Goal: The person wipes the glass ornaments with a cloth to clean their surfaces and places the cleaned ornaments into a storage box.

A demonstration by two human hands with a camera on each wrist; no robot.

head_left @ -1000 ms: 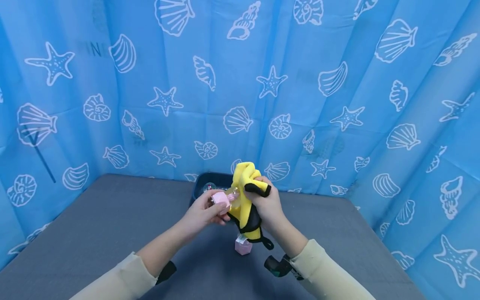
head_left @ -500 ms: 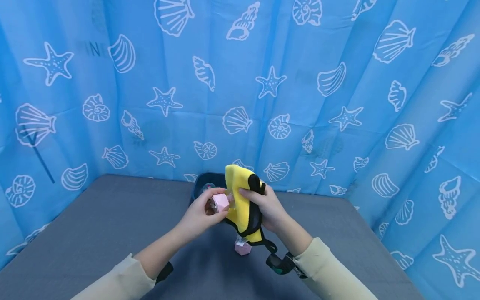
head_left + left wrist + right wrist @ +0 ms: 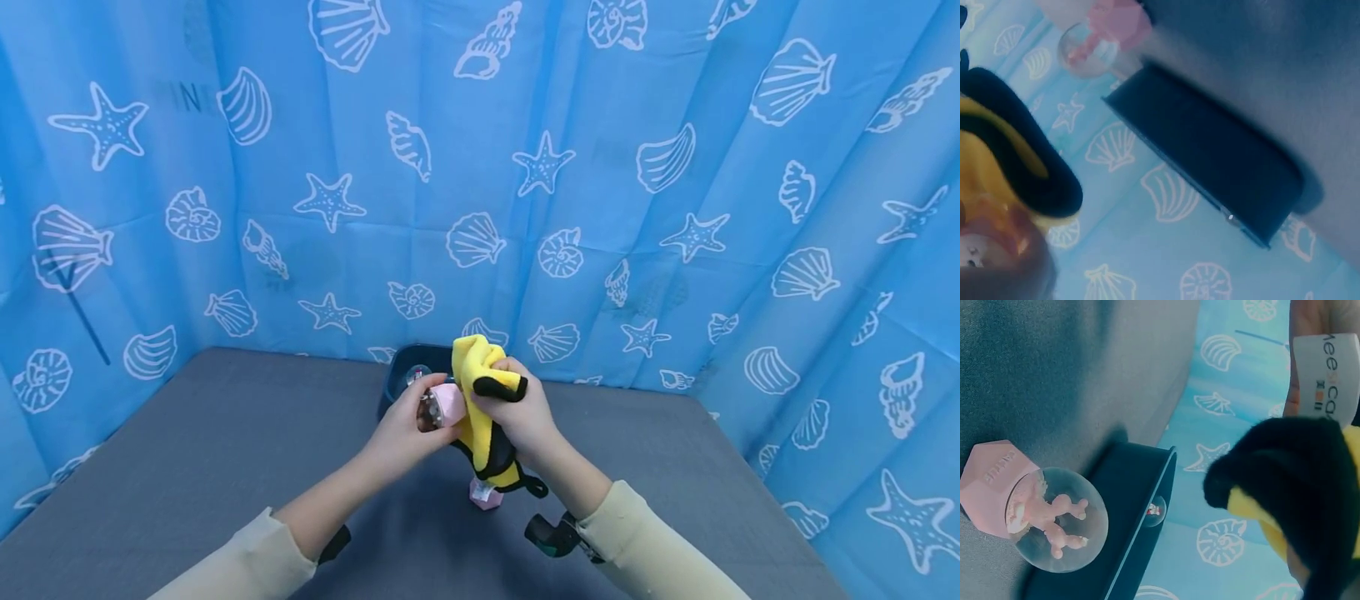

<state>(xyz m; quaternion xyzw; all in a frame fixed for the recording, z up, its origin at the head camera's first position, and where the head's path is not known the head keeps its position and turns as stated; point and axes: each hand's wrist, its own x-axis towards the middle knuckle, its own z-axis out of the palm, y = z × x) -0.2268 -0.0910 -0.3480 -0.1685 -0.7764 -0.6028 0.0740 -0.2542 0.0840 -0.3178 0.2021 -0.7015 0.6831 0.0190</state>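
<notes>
My left hand holds a snow globe by its faceted pink base, with thumb and fingers curled round it. A yellow microfibre cloth with black edging is bunched in my right hand and pressed against the globe, hiding much of its clear ball. In the right wrist view the cloth's black border and a white printed label show. A second snow globe, a pink balloon-dog-like figure inside it, lies on its side on the table below the cloth.
Behind my hands a dark blue bin stands near the back edge of the grey table. A small globe shows inside it. A blue shell-print curtain hangs round the table.
The cloth flattened out, then bunched again round the globe, shifting slightly left. The held globe has turned, its pink base tilting further right. The second globe and the bin have stayed put.
</notes>
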